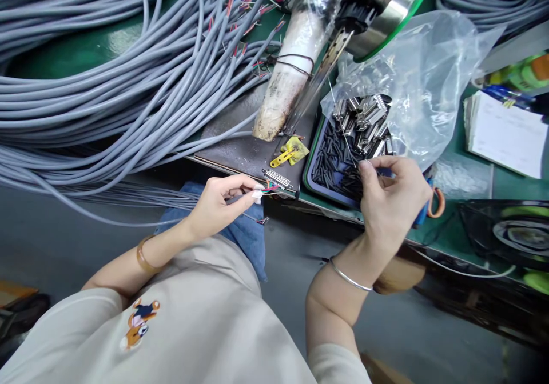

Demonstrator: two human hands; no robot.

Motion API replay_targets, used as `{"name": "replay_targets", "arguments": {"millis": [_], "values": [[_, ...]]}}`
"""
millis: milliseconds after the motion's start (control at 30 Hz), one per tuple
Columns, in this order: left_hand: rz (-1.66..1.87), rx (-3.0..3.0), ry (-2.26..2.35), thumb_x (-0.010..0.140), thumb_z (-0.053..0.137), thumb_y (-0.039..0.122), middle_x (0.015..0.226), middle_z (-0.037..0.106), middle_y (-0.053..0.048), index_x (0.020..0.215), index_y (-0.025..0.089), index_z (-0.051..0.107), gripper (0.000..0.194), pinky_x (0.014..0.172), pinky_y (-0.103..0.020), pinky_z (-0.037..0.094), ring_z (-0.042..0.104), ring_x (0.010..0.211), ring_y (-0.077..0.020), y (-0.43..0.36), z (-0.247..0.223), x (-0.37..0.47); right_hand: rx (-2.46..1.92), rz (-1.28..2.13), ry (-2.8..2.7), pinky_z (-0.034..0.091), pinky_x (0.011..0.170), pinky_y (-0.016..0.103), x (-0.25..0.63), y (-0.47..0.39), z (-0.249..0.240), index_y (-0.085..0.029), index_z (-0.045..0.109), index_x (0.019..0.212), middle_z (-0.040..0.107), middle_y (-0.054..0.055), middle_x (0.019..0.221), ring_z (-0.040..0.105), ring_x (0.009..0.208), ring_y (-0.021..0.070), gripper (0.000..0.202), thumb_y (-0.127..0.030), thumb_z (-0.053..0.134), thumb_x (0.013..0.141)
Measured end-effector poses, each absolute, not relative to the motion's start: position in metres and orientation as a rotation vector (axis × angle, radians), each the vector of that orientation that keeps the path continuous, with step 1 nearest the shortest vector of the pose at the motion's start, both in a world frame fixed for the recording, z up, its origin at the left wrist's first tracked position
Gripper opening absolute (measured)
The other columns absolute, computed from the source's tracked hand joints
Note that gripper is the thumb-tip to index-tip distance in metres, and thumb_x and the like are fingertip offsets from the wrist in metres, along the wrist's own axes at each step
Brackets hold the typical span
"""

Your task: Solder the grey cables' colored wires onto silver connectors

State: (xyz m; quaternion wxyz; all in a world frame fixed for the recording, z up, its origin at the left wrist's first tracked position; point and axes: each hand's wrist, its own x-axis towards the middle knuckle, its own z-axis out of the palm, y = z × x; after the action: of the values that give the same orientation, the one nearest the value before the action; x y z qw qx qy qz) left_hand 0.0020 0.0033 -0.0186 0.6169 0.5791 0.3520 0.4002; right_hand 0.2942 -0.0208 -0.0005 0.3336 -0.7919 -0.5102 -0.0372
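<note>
Two pinches are ours: our left fingers [240, 182] hold colored wires [270, 190] that run to a metal connector [277, 177] by the worktop's [64, 52] edge, and our right fingers [369, 178] hold thin solder wire [346, 142] by a tray [330, 197] of little black tubes [332, 155]
</note>
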Motion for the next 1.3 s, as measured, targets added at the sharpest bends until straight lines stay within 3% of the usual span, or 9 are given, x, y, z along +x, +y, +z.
{"name": "replay_targets", "arguments": {"millis": [100, 200, 433, 600, 867, 1100, 1300], "values": [[0.912, 1.275, 0.818, 0.087, 0.072, 0.023, 0.071, 0.071, -0.002, 0.090, 0.011, 0.074, 0.012, 0.051, -0.018, 0.047, 0.056, 0.053, -0.0064, 0.004, -0.017, 0.003, -1.931, -0.107, -1.167, 0.040, 0.059, 0.028, 0.282, -0.023, 0.002, -0.018, 0.066, 0.081, 0.064, 0.001, 0.075, 0.053, 0.057, 0.0115, 0.019, -0.037, 0.068, 0.083], [0.889, 1.242, 0.814, 0.088, 0.072, 0.024, 0.068, 0.069, 0.000, 0.090, 0.011, 0.073, 0.013, 0.047, -0.017, 0.042, 0.049, 0.048, -0.0042, 0.003, -0.015, 0.006, -1.634, -0.083, -0.990, 0.048, 0.063, 0.028, 0.247, -0.029, 0.010, -0.019, 0.063, 0.079, 0.062, 0.001, 0.076, 0.066, 0.073, 0.0157, 0.017, -0.033, 0.072, 0.083], [0.881, 1.287, 0.820, 0.088, 0.071, 0.027, 0.071, 0.070, -0.003, 0.090, 0.011, 0.073, 0.016, 0.052, -0.017, 0.045, 0.056, 0.056, -0.0071, -0.001, -0.012, 0.011, -1.481, 0.138, -1.021, 0.052, 0.057, 0.025, 0.165, -0.047, 0.008, -0.022, 0.067, 0.088, 0.069, -0.001, 0.083, 0.070, 0.072, 0.0130, 0.006, -0.024, 0.072, 0.089], [0.901, 1.320, 0.811, 0.090, 0.070, 0.029, 0.073, 0.072, -0.004, 0.090, 0.012, 0.074, 0.017, 0.056, -0.018, 0.049, 0.060, 0.059, -0.0086, 0.000, -0.014, 0.010, -1.509, 0.158, -1.029, 0.056, 0.059, 0.024, 0.163, -0.044, 0.002, -0.022, 0.068, 0.089, 0.069, -0.001, 0.083, 0.071, 0.074, 0.0127, 0.005, -0.023, 0.072, 0.091], [0.855, 1.358, 0.802, 0.092, 0.068, 0.027, 0.078, 0.074, -0.006, 0.092, 0.010, 0.074, 0.018, 0.062, -0.020, 0.054, 0.065, 0.065, -0.0101, -0.001, -0.012, 0.008, -1.500, 0.242, -1.099, 0.050, 0.056, 0.022, 0.162, -0.045, -0.001, -0.023, 0.070, 0.090, 0.070, -0.001, 0.084, 0.068, 0.070, 0.0101, 0.005, -0.026, 0.072, 0.091], [0.930, 1.246, 0.811, 0.091, 0.071, 0.028, 0.081, 0.073, -0.004, 0.097, 0.013, 0.069, 0.016, 0.058, -0.017, 0.053, 0.066, 0.064, -0.0090, -0.003, -0.017, 0.006, -1.528, -0.073, -1.324, 0.045, 0.047, 0.026, 0.159, -0.053, -0.011, -0.028, 0.072, 0.098, 0.071, 0.000, 0.085, 0.057, 0.056, 0.0095, 0.009, -0.023, 0.072, 0.091], [0.811, 1.140, 0.764, 0.092, 0.070, 0.032, 0.072, 0.070, -0.002, 0.095, 0.014, 0.064, 0.019, 0.056, -0.017, 0.056, 0.064, 0.057, -0.0084, -0.006, -0.012, 0.005, -1.357, -0.138, -1.243, 0.051, 0.054, 0.027, 0.151, -0.044, -0.017, -0.029, 0.070, 0.100, 0.071, -0.001, 0.083, 0.068, 0.070, 0.0138, 0.013, -0.019, 0.071, 0.092]]}}
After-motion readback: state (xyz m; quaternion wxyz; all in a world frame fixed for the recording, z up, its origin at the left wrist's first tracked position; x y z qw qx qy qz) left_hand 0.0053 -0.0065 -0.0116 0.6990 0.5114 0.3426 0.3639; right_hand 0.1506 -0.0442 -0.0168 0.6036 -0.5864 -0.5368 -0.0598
